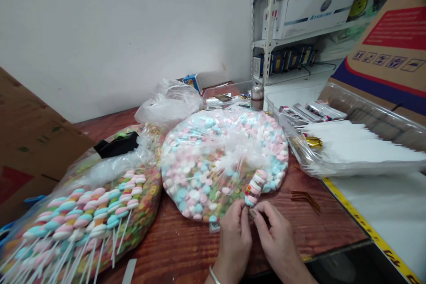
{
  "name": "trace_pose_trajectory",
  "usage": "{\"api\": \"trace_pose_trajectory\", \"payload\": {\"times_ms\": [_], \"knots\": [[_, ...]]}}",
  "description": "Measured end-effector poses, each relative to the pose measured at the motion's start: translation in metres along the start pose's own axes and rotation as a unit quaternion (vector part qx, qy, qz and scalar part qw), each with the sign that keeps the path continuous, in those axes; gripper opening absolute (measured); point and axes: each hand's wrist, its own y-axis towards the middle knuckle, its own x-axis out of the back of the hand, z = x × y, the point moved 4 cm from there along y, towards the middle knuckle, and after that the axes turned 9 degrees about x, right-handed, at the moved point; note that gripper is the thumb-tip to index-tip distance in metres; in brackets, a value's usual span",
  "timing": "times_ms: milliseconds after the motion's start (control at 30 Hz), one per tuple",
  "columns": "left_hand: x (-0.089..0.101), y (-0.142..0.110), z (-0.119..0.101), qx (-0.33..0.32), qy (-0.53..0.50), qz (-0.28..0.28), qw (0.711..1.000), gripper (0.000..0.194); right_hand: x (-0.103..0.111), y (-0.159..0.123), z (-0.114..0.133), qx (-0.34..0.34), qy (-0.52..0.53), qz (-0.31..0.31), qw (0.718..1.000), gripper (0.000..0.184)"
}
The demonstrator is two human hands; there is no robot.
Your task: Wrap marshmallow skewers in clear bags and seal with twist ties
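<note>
Two hands meet at the base of one wrapped candy skewer (pixel 255 187): I see my left hand (pixel 235 235) pinching it and my right hand (pixel 273 233) closed in at its lower end. It tilts upright over the counter (pixel 186 248), just before the round bag of pastel candies (pixel 199 177).

Hands (pixel 234 237): I count two, five o'clock
Held skewer (pixel 255 187): one, five o'clock
Brown boxes (pixel 36 142): two, nine and two o'clock
Clear trays (pixel 362 170): two, at one and three
Bottle (pixel 257 97): one
</note>
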Motion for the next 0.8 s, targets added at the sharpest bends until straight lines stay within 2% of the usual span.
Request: {"api": "trace_pose_trajectory", "payload": {"times_ms": [100,200,300,400,467,533,633,733,800], "knots": [[-0.005,0.001,0.008,0.102,-0.090,0.026,0.990,0.023,-0.004,-0.001,0.003,0.011,0.008,0.009,1.000,0.024],[-0.009,0.002,0.013,0.138,-0.148,0.048,0.978,0.025,-0.004,0.000,0.005,0.016,0.019,-0.001,1.000,0.023],[-0.007,0.002,0.015,0.124,-0.150,0.036,0.980,0.026,-0.004,0.001,0.003,-0.013,0.052,-0.021,0.998,0.021],[-0.007,0.000,0.014,0.116,-0.164,0.049,0.978,0.028,-0.005,0.002,0.004,-0.043,0.084,-0.012,0.995,0.026],[-0.008,0.000,0.013,0.123,-0.202,0.085,0.968,0.030,-0.005,0.001,0.006,-0.047,0.099,0.005,0.994,0.027],[-0.007,0.001,0.010,0.133,-0.260,0.143,0.946,0.031,-0.002,0.001,0.011,-0.032,0.085,0.015,0.996,0.025],[0.005,0.004,0.001,0.127,-0.294,0.215,0.923,0.034,0.004,0.001,0.024,0.043,0.005,0.041,0.998,0.021],[0.025,0.004,-0.011,0.075,-0.244,0.255,0.933,0.018,0.013,0.003,0.034,0.086,-0.028,0.093,0.992,0.020],[0.034,0.000,-0.020,0.014,-0.142,0.285,0.948,0.026,0.020,0.004,0.038,0.071,-0.013,0.113,0.991,0.021]]}}
